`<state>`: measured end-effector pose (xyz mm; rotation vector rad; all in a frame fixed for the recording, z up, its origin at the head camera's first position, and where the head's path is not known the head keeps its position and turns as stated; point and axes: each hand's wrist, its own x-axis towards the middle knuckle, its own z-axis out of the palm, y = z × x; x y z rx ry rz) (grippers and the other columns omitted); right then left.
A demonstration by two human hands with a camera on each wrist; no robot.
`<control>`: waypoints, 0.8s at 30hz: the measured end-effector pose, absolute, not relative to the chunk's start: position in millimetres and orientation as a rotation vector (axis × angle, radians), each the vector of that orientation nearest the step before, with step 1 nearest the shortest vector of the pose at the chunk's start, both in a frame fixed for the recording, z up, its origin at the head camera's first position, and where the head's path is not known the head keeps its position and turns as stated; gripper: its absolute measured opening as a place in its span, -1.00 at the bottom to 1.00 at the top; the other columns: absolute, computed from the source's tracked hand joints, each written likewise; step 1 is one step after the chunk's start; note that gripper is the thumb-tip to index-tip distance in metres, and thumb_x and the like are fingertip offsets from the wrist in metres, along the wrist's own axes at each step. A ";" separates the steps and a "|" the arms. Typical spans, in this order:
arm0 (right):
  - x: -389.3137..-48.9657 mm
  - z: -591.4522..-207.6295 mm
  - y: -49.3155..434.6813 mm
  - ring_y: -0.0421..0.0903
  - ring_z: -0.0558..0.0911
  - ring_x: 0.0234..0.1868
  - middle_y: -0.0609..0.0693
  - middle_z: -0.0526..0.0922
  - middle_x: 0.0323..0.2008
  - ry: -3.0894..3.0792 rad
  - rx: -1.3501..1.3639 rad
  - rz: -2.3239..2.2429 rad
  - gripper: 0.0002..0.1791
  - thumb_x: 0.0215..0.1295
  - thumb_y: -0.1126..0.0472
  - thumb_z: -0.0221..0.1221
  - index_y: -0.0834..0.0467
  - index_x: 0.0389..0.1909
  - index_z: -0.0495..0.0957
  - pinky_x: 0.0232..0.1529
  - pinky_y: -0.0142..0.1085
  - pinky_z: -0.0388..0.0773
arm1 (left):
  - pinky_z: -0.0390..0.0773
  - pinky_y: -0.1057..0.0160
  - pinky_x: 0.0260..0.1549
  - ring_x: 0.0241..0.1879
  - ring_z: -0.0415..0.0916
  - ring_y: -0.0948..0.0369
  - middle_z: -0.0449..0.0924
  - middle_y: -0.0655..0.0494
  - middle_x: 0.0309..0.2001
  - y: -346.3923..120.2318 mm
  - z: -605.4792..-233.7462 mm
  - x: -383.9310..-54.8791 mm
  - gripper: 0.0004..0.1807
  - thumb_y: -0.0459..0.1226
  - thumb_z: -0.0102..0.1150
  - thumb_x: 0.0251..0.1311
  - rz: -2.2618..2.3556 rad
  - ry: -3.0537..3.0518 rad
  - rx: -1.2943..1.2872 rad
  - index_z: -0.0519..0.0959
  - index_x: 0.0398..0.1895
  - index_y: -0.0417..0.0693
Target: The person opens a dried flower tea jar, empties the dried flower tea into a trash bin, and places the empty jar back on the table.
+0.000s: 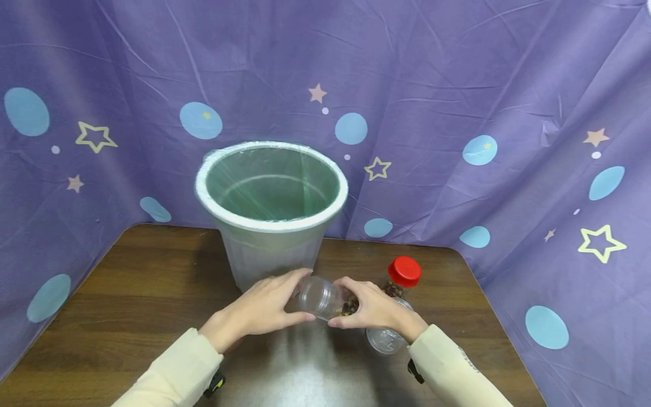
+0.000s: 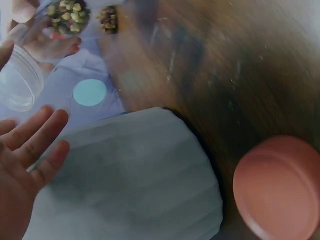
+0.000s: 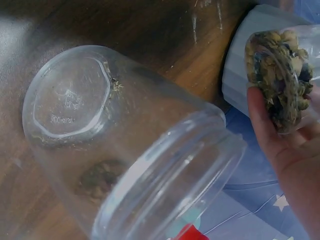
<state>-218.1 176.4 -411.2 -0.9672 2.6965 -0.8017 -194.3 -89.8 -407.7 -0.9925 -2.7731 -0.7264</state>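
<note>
A clear jar [image 1: 321,297] lies on its side in the air between the hands, dried brown and yellowish bits at its right end. My right hand [image 1: 373,305] grips that end, thumb and fingers around it; the bits [image 3: 280,75] show through the plastic in the right wrist view. My left hand [image 1: 267,305] holds the other end between thumb and forefinger. Its other fingers spread straight in the left wrist view, near the round clear end [image 2: 20,80]. Below my right wrist, a larger clear jar [image 3: 70,100] is on the table, partly hidden by the arm in the head view.
A pale bin [image 1: 274,226] lined with clear film stands just behind the hands. To the right is a red-lidded container [image 1: 405,271] with similar bits. A reddish round thing [image 2: 280,190] shows beside the bin in the left wrist view. A purple curtain [image 1: 407,113] surrounds the table.
</note>
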 end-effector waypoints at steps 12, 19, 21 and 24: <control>-208.8 -416.4 166.1 -0.29 0.63 -0.16 -0.22 0.65 -0.08 2.736 -1.011 -0.754 -0.20 -0.07 -0.24 0.43 -0.03 0.18 0.40 -0.14 -0.39 0.57 | 0.58 0.30 -0.29 -0.35 0.50 0.32 0.51 0.23 -0.21 -84.4 -411.5 -195.1 -0.27 0.25 0.06 0.24 -0.371 -2.344 -1.237 0.34 0.29 -0.02; -207.3 -419.1 165.5 -0.34 0.60 -0.31 -0.22 0.66 -0.23 2.766 -1.015 -0.815 -0.30 -0.09 -0.17 0.43 0.00 0.08 0.44 -0.31 -0.46 0.55 | 0.63 0.23 -0.18 -0.24 0.61 0.25 0.63 0.12 -0.16 -80.2 -410.5 -193.9 -0.31 0.19 0.07 0.27 -0.480 -2.360 -1.230 0.35 0.23 -0.12; -207.2 -420.6 166.0 -0.34 0.60 -0.31 -0.20 0.66 -0.23 2.775 -1.011 -0.824 -0.31 -0.09 -0.16 0.43 0.00 0.06 0.45 -0.32 -0.46 0.55 | 0.64 0.21 -0.15 -0.20 0.62 0.23 0.64 0.09 -0.13 -78.1 -411.2 -194.2 -0.32 0.19 0.06 0.28 -0.486 -2.371 -1.225 0.35 0.22 -0.13; -207.4 -423.3 166.6 -0.33 0.61 -0.31 -0.17 0.68 -0.24 2.794 -1.015 -0.842 -0.33 -0.11 -0.13 0.45 0.02 0.03 0.45 -0.32 -0.46 0.55 | 0.64 0.21 -0.15 -0.19 0.61 0.22 0.63 0.09 -0.13 -73.7 -411.9 -195.0 -0.34 0.17 0.07 0.28 -0.482 -2.393 -1.203 0.35 0.22 -0.12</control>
